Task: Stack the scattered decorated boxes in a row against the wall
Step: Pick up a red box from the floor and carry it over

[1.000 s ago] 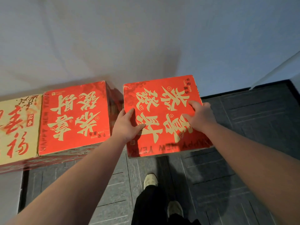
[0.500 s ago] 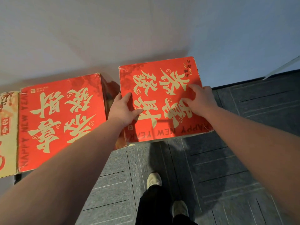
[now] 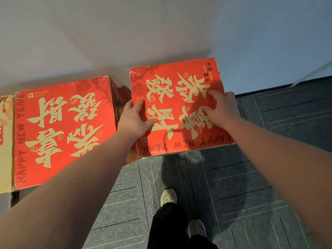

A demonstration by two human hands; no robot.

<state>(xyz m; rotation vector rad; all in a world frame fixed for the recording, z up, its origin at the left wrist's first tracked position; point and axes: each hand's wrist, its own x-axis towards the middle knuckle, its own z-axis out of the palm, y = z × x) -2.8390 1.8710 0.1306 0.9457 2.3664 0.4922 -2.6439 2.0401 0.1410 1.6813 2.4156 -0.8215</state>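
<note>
A red box [image 3: 172, 97] with gold lettering is at the centre, its far edge close to the white wall [image 3: 125, 33]. My left hand [image 3: 133, 119] grips its left edge, thumb on top. On the box's right side my right hand [image 3: 220, 108] lies with fingers over the top face. To the left, a second red box [image 3: 62, 130] stands against the wall, with a narrow gap between the two. At the far left edge a cream box [image 3: 5, 141] adjoins the second red one.
Grey carpet tiles [image 3: 269, 159] cover the floor to the right and in front. My two feet [image 3: 168, 196] in light shoes stand just behind the held box. A pale slanted edge [image 3: 312, 74] shows at the right.
The held red box has gone forward toward the wall and a little left, narrowing the gap to the second red box. Both hands kept their hold.
</note>
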